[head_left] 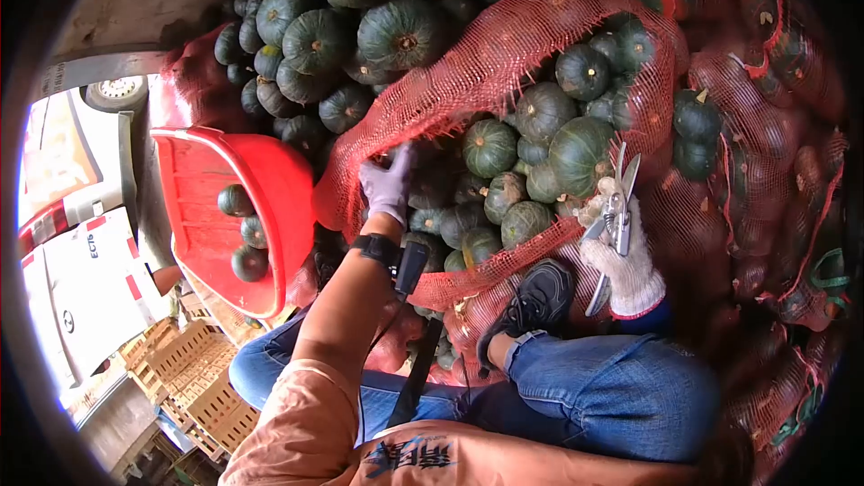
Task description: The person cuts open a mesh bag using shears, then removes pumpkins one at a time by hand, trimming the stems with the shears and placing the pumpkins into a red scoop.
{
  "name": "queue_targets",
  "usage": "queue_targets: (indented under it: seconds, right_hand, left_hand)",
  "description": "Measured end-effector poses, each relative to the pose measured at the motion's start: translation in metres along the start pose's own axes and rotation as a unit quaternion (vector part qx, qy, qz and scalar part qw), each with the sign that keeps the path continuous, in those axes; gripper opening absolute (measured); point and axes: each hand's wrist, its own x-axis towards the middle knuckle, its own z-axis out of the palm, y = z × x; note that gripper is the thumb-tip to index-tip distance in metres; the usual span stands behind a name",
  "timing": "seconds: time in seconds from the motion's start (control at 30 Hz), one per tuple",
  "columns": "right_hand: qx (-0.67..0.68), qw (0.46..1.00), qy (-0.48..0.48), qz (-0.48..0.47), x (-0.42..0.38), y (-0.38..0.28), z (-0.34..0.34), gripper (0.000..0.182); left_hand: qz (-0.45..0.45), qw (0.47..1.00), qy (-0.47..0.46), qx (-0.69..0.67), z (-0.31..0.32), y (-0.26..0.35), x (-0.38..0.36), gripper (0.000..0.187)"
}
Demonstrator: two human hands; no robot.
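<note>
My left hand [385, 187], in a thin pale purple glove, is at the left edge of an open red mesh sack [486, 49]. Its fingers are closed on the mesh rim, with their tips partly in shadow. Inside the sack lie several dark green pumpkins [576, 157], some with pale patches. To the right, my right hand [625, 261], in a white knit glove, grips metal scissors [630, 175]. Their blades point away from me and stand apart, close to a large pumpkin. One handle sticks out below the glove.
A red plastic tub [202, 216] holding a few small pumpkins lies tilted at left. Loose pumpkins [315, 40] are heaped behind. Filled mesh sacks [765, 153] are stacked at right. Wooden crates [202, 369] and a white vehicle [90, 288] are beyond the left edge.
</note>
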Motion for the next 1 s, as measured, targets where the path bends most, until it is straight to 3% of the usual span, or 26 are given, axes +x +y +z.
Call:
queue_targets:
  seconds: [0.03, 0.07, 0.13, 0.23, 0.3, 0.37, 0.4, 0.43, 0.5, 0.53, 0.6, 0.67, 0.77, 0.8, 0.83, 0.87, 0.9, 0.93, 1.0]
  right_hand:
    - [-0.016, 1.000, 0.005, 0.003, 0.002, 0.004, 0.000, 0.087]
    - [-0.035, 0.999, -0.008, -0.008, 0.003, 0.006, -0.001, 0.087]
    - [-0.071, 0.996, -0.035, -0.034, 0.006, -0.002, 0.006, 0.085]
    - [-0.048, 0.995, -0.060, -0.056, 0.008, -0.015, 0.021, 0.082]
    - [-0.075, 0.991, -0.060, -0.090, 0.009, -0.012, 0.029, 0.082]
    - [-0.124, 0.988, -0.064, -0.064, 0.005, -0.010, 0.025, 0.082]
    - [-0.146, 0.986, -0.066, -0.052, 0.004, -0.008, 0.024, 0.081]
    - [-0.107, 0.991, -0.070, -0.039, 0.002, -0.003, 0.024, 0.083]
    - [-0.039, 0.997, -0.068, -0.006, -0.001, -0.011, 0.026, 0.085]
    - [-0.007, 0.997, -0.070, 0.009, -0.001, -0.014, 0.028, 0.086]
    - [-0.008, 0.997, -0.077, 0.005, 0.002, -0.010, 0.026, 0.087]
    - [-0.011, 0.996, -0.082, 0.015, 0.003, -0.009, 0.027, 0.086]
    - [0.009, 0.996, -0.077, 0.046, 0.004, -0.019, 0.030, 0.085]
    - [0.014, 0.996, -0.075, 0.054, 0.004, -0.022, 0.031, 0.085]
    - [-0.053, 0.995, -0.077, 0.036, 0.005, -0.021, 0.027, 0.084]
    - [-0.028, 0.996, -0.076, 0.042, 0.003, -0.018, 0.028, 0.084]
    - [-0.002, 0.997, -0.074, 0.037, 0.000, -0.016, 0.029, 0.084]
    - [0.024, 0.997, -0.073, 0.027, 0.000, -0.013, 0.028, 0.084]
    - [0.032, 0.996, -0.080, -0.010, -0.001, -0.008, 0.027, 0.085]
  left_hand:
    - [0.036, 0.998, 0.017, 0.052, 0.009, 0.002, -0.003, 0.088]
    - [0.106, 0.974, 0.066, 0.189, 0.019, 0.004, -0.008, 0.094]
    - [0.066, 0.940, 0.106, 0.318, 0.032, 0.015, -0.010, 0.097]
    - [0.052, 0.981, 0.179, -0.052, 0.057, 0.046, -0.026, 0.076]
    - [0.111, 0.976, 0.029, -0.183, 0.053, -0.023, 0.029, 0.041]
    - [-0.048, 0.978, -0.096, -0.177, 0.023, 0.027, 0.006, 0.024]
    - [-0.093, 0.981, -0.136, -0.104, 0.007, 0.042, -0.006, 0.031]
    - [-0.012, 0.985, -0.155, -0.081, -0.007, 0.021, -0.006, 0.039]
    - [-0.012, 0.963, -0.216, -0.163, -0.031, -0.007, -0.029, 0.055]
    - [-0.088, 0.925, -0.252, -0.269, -0.041, -0.003, -0.051, 0.063]
    - [-0.226, 0.798, -0.307, -0.467, -0.058, 0.008, -0.094, 0.080]
    - [-0.270, 0.592, -0.458, -0.606, -0.064, 0.006, -0.129, 0.096]
    - [-0.339, 0.545, -0.353, -0.681, -0.052, 0.037, -0.165, 0.101]
    - [-0.349, 0.562, -0.295, -0.689, -0.049, 0.043, -0.170, 0.100]
    - [-0.264, 0.611, -0.349, -0.660, -0.047, 0.032, -0.166, 0.099]
    - [-0.170, 0.652, -0.402, -0.620, -0.043, 0.024, -0.155, 0.098]
    - [-0.194, 0.694, -0.356, -0.595, -0.046, 0.041, -0.162, 0.094]
    - [-0.201, 0.684, -0.400, -0.576, -0.047, 0.017, -0.147, 0.087]
    - [-0.137, 0.789, -0.373, -0.469, -0.055, 0.050, -0.124, 0.079]
